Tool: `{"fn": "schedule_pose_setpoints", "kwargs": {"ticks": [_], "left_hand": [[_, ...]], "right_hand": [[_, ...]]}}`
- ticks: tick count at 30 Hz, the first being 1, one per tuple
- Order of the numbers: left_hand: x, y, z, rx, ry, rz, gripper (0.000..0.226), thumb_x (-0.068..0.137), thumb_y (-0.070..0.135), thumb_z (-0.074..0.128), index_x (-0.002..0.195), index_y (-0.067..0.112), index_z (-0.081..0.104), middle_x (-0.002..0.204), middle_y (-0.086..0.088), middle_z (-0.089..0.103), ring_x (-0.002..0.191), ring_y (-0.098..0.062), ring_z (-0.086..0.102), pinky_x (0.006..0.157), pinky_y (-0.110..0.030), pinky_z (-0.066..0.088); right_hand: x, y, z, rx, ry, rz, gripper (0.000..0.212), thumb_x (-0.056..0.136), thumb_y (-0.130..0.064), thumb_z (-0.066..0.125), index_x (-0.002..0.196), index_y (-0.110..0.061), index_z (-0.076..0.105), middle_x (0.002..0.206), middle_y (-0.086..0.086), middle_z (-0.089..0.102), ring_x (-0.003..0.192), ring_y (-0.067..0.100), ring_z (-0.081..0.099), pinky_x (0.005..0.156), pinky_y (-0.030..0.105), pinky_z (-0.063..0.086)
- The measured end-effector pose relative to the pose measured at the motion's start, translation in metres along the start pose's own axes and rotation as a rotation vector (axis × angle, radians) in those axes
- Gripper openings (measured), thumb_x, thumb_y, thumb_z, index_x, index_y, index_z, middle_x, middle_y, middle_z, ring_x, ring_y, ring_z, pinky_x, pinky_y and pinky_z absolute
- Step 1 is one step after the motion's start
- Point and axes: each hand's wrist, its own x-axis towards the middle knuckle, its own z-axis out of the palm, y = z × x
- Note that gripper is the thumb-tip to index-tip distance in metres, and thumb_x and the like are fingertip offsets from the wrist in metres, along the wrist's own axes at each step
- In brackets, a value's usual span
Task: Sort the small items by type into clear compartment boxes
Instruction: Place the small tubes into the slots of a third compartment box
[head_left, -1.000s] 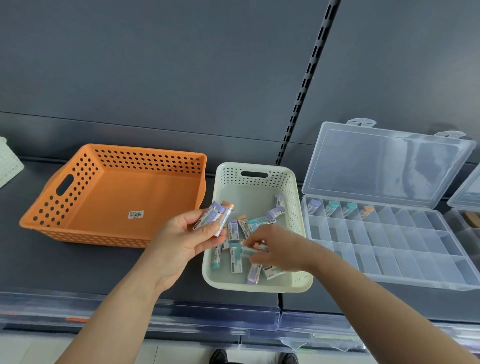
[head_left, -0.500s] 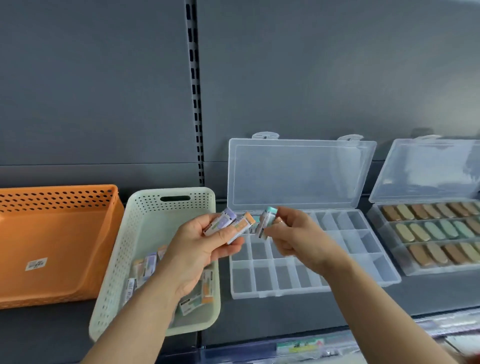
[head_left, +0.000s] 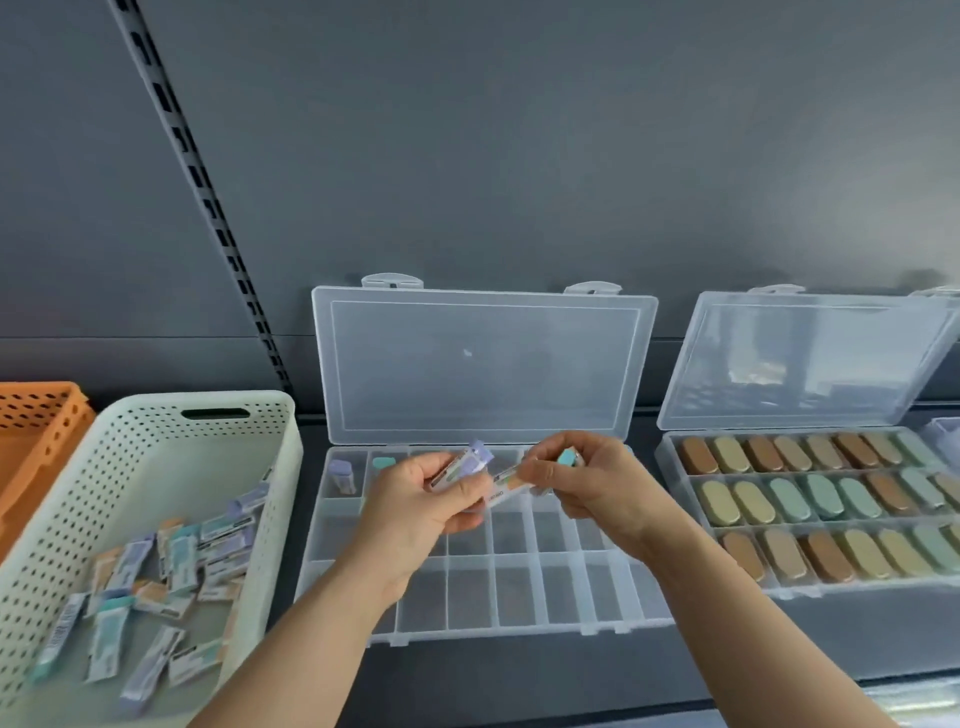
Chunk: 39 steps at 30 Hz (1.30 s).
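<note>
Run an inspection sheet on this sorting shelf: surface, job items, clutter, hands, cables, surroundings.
Surface: dark grey shelf, carrying baskets and boxes.
Job's things: white basket with loose mixed small items; open compartment box, mostly unfilled, one purple item and one teal item in its back-left compartments.
Clutter: orange basket at left; second box full of oval pieces at right.
Grippers: left hand holds a purple-capped item; right hand pinches a teal-capped item; an orange-ended item sits between them.
Cables: nothing seen.
Surroundings: grey back panel, slotted rail.

My left grip (head_left: 415, 506) pinches a lilac-ended wrapped stick (head_left: 470, 465); my right grip (head_left: 597, 488), just beside, pinches a teal-ended wrapped stick (head_left: 566, 458).
</note>
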Motion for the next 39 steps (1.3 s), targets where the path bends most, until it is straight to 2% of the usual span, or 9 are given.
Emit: {"fn": "schedule_pose_setpoints", "kwargs": {"ticks": [4, 7, 12, 16, 21, 26, 28, 34, 39], "left_hand": [[0.007, 0.002, 0.002, 0.012, 0.027, 0.024, 0.035, 0.078, 0.043, 0.068, 0.1, 0.016, 0.072, 0.064, 0.0, 0.051, 0.058, -0.011, 0.046, 0.066, -0.029, 0.045], [0.011, 0.005, 0.006, -0.111, 0.048, 0.042, 0.031, 0.093, 0.033, 0.056, 0.105, 0.008, 0.07, 0.07, 0.0, 0.052, 0.057, -0.007, 0.051, 0.065, -0.026, 0.041], [0.018, 0.01, 0.012, 0.072, 0.088, 0.201, 0.012, 0.091, 0.018, 0.062, 0.1, 0.024, 0.067, 0.091, 0.009, 0.074, 0.083, -0.004, 0.066, 0.076, -0.021, 0.047], [0.025, 0.012, 0.013, 0.274, 0.153, 0.335, 0.021, 0.086, 0.008, 0.067, 0.089, 0.029, 0.067, 0.087, 0.005, 0.073, 0.068, -0.001, 0.065, 0.059, -0.011, 0.045], [0.036, 0.007, 0.014, 0.53, 0.14, 0.419, 0.022, 0.08, 0.007, 0.066, 0.081, 0.029, 0.066, 0.075, 0.01, 0.071, 0.07, -0.01, 0.067, 0.065, -0.024, 0.05], [0.048, -0.002, 0.021, 0.832, 0.166, 0.524, 0.013, 0.081, 0.018, 0.065, 0.077, 0.03, 0.066, 0.072, 0.022, 0.066, 0.064, -0.001, 0.054, 0.058, -0.023, 0.041], [0.053, -0.005, 0.023, 0.923, 0.141, 0.53, 0.011, 0.084, 0.023, 0.062, 0.081, 0.032, 0.068, 0.079, 0.021, 0.067, 0.075, -0.005, 0.052, 0.064, -0.028, 0.045], [0.065, -0.015, 0.027, 1.138, 0.08, 0.55, 0.013, 0.086, 0.035, 0.065, 0.092, 0.027, 0.074, 0.099, 0.01, 0.065, 0.099, -0.019, 0.049, 0.081, -0.036, 0.045], [0.069, -0.02, 0.028, 1.211, 0.087, 0.53, 0.019, 0.087, 0.042, 0.064, 0.095, 0.029, 0.074, 0.103, 0.011, 0.059, 0.104, -0.017, 0.044, 0.082, -0.032, 0.04]], "right_hand": [[0.01, -0.001, -0.03, -0.118, 0.179, -0.045, 0.014, 0.079, -0.022, 0.076, 0.085, -0.011, 0.07, 0.074, 0.004, 0.068, 0.055, 0.013, 0.046, 0.052, 0.024, 0.042], [0.021, 0.003, -0.045, -0.289, 0.217, -0.124, 0.011, 0.08, -0.023, 0.075, 0.085, -0.015, 0.069, 0.072, -0.001, 0.068, 0.052, 0.012, 0.048, 0.048, 0.02, 0.044], [0.038, 0.009, -0.05, -0.681, 0.109, -0.278, 0.007, 0.083, -0.018, 0.071, 0.088, -0.018, 0.066, 0.082, -0.004, 0.068, 0.061, 0.009, 0.061, 0.055, 0.022, 0.055], [0.053, 0.013, -0.04, -0.886, -0.03, -0.243, 0.012, 0.082, -0.015, 0.069, 0.094, -0.016, 0.065, 0.091, 0.002, 0.067, 0.078, 0.022, 0.066, 0.07, 0.037, 0.06], [0.064, 0.015, -0.033, -1.005, -0.084, -0.239, 0.016, 0.082, -0.016, 0.067, 0.098, -0.013, 0.065, 0.095, 0.007, 0.067, 0.082, 0.026, 0.064, 0.075, 0.039, 0.058], [0.06, 0.016, -0.039, -0.899, -0.048, -0.24, 0.018, 0.08, -0.023, 0.073, 0.094, -0.015, 0.064, 0.086, 0.001, 0.064, 0.069, 0.015, 0.058, 0.066, 0.028, 0.055], [0.055, 0.014, -0.046, -0.827, -0.003, -0.254, 0.019, 0.079, -0.024, 0.075, 0.093, -0.017, 0.065, 0.081, -0.003, 0.063, 0.064, 0.011, 0.055, 0.062, 0.023, 0.05], [0.041, 0.012, -0.067, -0.578, 0.145, -0.245, 0.008, 0.083, -0.018, 0.07, 0.091, -0.017, 0.067, 0.083, 0.005, 0.069, 0.069, 0.016, 0.061, 0.069, 0.033, 0.056], [0.034, 0.017, -0.073, -0.502, 0.208, -0.217, 0.018, 0.083, -0.031, 0.071, 0.096, -0.02, 0.064, 0.084, -0.003, 0.068, 0.072, 0.013, 0.065, 0.063, 0.013, 0.051]]}}
